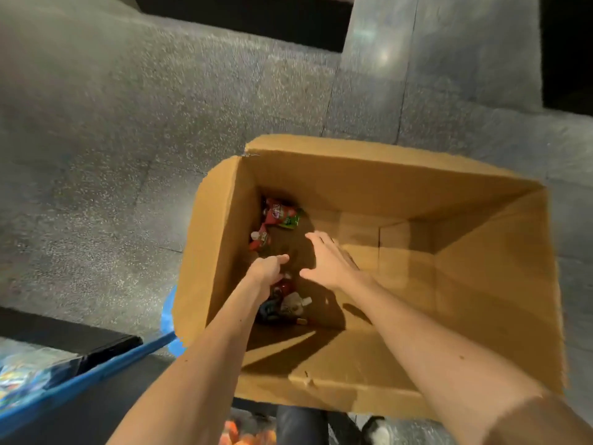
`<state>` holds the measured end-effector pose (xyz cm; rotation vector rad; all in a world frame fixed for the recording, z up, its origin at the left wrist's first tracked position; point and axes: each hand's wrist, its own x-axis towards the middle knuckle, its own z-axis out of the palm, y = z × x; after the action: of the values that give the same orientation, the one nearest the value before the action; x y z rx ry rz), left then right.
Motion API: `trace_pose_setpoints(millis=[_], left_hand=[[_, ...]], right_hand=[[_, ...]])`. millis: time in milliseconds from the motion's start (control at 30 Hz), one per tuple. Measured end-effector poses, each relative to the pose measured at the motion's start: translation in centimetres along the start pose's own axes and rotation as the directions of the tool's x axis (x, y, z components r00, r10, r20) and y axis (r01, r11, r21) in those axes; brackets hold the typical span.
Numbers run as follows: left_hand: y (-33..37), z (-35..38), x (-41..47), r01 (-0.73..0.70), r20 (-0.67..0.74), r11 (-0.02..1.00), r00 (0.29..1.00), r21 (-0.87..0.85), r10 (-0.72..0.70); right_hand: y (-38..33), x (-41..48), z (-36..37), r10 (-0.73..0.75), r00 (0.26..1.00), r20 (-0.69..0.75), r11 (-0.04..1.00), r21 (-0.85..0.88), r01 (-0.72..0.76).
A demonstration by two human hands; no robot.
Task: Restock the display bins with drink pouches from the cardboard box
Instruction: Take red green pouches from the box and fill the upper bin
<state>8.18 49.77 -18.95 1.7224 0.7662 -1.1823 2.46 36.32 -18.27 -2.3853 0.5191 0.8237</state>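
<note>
An open cardboard box [481, 284] stands on the floor below me. Two red and green drink pouches [279, 215] lie at its bottom against the left wall. My left hand [268, 271] reaches into the box with its fingers curled down around a bunch of pouches [290, 301], which show just under the hand. My right hand [327, 261] hovers beside it, fingers spread and holding nothing. The rest of the box bottom is bare cardboard.
A blue display bin [96, 374] with colourful pouches [19, 380] sits at the lower left, beside a black shelf edge [64, 332]. Speckled grey floor [128, 123] surrounds the box. My shoe [378, 428] shows below the box.
</note>
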Motion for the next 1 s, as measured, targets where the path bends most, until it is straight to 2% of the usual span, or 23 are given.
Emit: trace_pose_setpoints(millis=[100,200,333,433,500,533,600,700,767,800,867,1000], left_hand=[[0.8,0.9,2.3,0.046,0.064,0.998,0.997,-0.049,-0.042],[0.8,2.0,4.4,0.082,0.119,0.959,0.992,-0.271,-0.051],[0.4,3.3,5.6,0.078,0.055,0.855,0.997,-0.513,-0.057],[0.1,3.8,6.6,0.137,0.023,0.826,0.989,-0.547,-0.149],[-0.4,3.7,8.0,0.157,-0.032,0.823,0.978,-0.546,-0.208],[-0.6,3.6,8.6,0.123,-0.075,0.814,0.977,-0.567,-0.2],[-0.7,3.4,9.4,0.0,-0.197,0.814,0.97,-0.581,-0.14],[-1.0,3.7,9.2,-0.15,-0.31,0.896,0.951,-0.418,0.015],[-1.3,3.6,9.0,-0.218,-0.358,0.968,0.92,-0.129,0.159],[-1.4,3.7,9.0,-0.247,-0.364,0.969,0.9,0.026,0.239],[-1.6,3.8,9.1,-0.305,-0.29,0.925,0.885,0.229,0.364],[-2.5,4.1,9.0,-0.377,-0.103,0.874,0.899,0.307,0.425]], right_hand=[[0.2,4.7,0.7,-0.016,1.0,0.018,0.996,-0.093,0.018],[-0.2,9.0,1.3,-0.036,0.998,0.051,0.965,-0.258,0.048],[-0.6,14.2,3.2,-0.111,0.991,0.079,0.919,-0.372,0.133],[-0.8,16.0,4.5,-0.117,0.993,0.002,0.924,-0.367,0.109],[-1.2,16.7,4.9,-0.116,0.988,-0.101,0.931,-0.357,0.073],[-1.4,17.2,5.2,-0.105,0.986,-0.128,0.943,-0.328,0.057],[-1.4,17.8,5.5,-0.061,0.994,-0.088,0.975,-0.217,0.041],[-0.7,17.5,4.7,-0.008,1.0,0.028,0.999,0.053,0.007],[0.3,17.1,4.7,0.056,0.994,0.094,0.964,0.255,-0.079],[0.9,16.9,5.0,0.07,0.991,0.117,0.932,0.345,-0.107],[2.1,16.4,5.5,0.093,0.982,0.166,0.862,0.48,-0.163],[4.5,13.5,3.7,0.18,0.949,0.26,0.757,0.579,-0.302]])
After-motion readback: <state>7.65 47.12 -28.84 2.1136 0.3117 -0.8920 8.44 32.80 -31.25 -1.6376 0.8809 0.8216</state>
